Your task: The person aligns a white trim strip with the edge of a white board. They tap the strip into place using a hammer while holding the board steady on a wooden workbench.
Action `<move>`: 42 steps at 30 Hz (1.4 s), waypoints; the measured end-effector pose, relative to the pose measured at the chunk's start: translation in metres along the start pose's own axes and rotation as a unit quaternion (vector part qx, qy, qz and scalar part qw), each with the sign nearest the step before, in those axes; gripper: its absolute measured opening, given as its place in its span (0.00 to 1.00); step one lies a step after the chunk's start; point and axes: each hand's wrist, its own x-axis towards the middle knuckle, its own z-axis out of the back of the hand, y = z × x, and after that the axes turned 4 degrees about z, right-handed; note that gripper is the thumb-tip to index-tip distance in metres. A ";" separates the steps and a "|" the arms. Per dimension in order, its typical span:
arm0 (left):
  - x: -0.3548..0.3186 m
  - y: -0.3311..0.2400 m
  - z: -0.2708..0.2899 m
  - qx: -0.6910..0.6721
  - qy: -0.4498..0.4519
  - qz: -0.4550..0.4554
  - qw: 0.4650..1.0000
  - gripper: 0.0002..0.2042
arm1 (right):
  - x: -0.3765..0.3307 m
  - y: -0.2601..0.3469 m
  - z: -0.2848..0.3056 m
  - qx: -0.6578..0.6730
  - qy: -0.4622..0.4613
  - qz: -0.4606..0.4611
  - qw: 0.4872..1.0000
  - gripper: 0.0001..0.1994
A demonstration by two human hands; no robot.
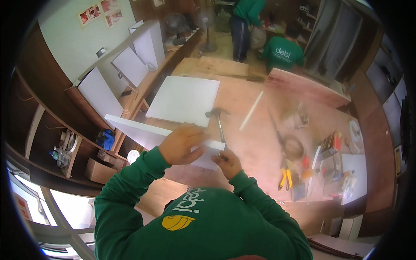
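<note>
A long white board (141,131) stands on its narrow edge at the near side of the wooden worktable (242,149), running from the left toward my right hand. My left hand (184,143) grips it over the top edge, fingers slightly blurred. At the board's right end my right hand (229,164) is closed in a pinch; a small dark thing shows between thumb and fingers, too small to name. Just beyond the board lies a claw hammer (220,123), its handle pointing toward me. Behind that, a white panel (184,102) lies flat.
Right of my hands lie yellow-handled pliers (284,178), a roll of tape (293,147) and a clear plastic container (331,169). A thin white strip (251,111) lies mid-table. A reddish wooden plank (303,86) stands at the far right. Two people in green work beyond the table.
</note>
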 end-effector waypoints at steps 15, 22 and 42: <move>0.002 -0.006 -0.019 0.038 -0.052 -0.013 0.998 0.12 | 0.001 -0.011 -0.006 0.041 -0.019 0.012 0.999 0.17; 0.014 -0.012 -0.003 0.021 -0.011 -0.012 1.000 0.13 | 0.001 -0.002 0.000 0.015 -0.009 0.012 1.000 0.18; 0.015 -0.019 -0.015 0.019 -0.048 0.008 0.999 0.12 | 0.001 -0.001 -0.001 0.009 0.004 0.012 1.000 0.18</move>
